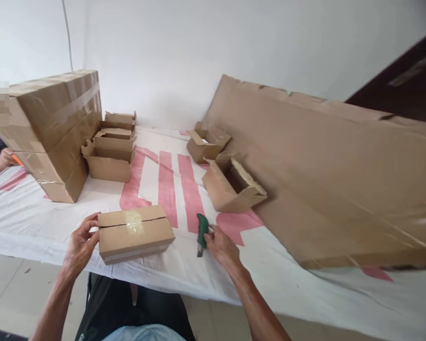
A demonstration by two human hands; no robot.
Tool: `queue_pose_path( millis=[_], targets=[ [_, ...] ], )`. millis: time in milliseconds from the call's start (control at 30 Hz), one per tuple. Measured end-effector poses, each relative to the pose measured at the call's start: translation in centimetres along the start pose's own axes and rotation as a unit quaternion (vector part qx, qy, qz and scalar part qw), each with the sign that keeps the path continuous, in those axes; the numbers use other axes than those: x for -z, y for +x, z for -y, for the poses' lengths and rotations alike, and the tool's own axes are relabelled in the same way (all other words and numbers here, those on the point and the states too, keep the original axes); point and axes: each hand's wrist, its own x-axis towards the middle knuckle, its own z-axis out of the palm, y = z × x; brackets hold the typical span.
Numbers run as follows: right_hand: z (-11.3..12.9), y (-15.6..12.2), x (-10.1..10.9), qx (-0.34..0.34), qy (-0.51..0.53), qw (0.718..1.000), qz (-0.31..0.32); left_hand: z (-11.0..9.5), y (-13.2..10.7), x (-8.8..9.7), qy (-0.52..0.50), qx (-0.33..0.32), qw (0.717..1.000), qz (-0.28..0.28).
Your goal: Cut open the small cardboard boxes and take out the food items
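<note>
A closed cardboard box (137, 237) lies near the table's front edge, a strip of clear tape across its top seam. My left hand (82, 241) grips the box's left end, its fingers bent at the corner and the thumb along the near side. To the right of the box is a green utility knife (202, 229), its metal end pointing towards me. My right hand (222, 244) has the knife's right side between thumb and fingers; some of those fingertips are hidden.
Taped cartons (67, 137) are stacked at the left, beside several open boxes (110, 168). Two open boxes (220, 194) stand right of centre. A big cardboard sheet (326, 180) leans at the right. Another person's hand (3, 160) shows at the far left. A white-and-pink cloth (149, 272) covers the table.
</note>
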Motion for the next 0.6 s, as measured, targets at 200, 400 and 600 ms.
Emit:
queue_pose_path(
  millis=[200,400,600],
  targets=[
    [-1.8,2.3,1.1,0.212,-0.023,0.977,-0.030,-0.9,1.3,0.2,0.011,0.005,1.000,0.014],
    [-2.7,3.6,1.8,0.286,0.059,0.957,-0.002,-1.5,0.2,-0.3,0.026,0.000,1.000,-0.004],
    [-2.4,1.2,1.6,0.237,0.199,0.951,0.013,-1.8,0.3,-0.3,0.032,0.007,0.999,-0.006]
  ],
)
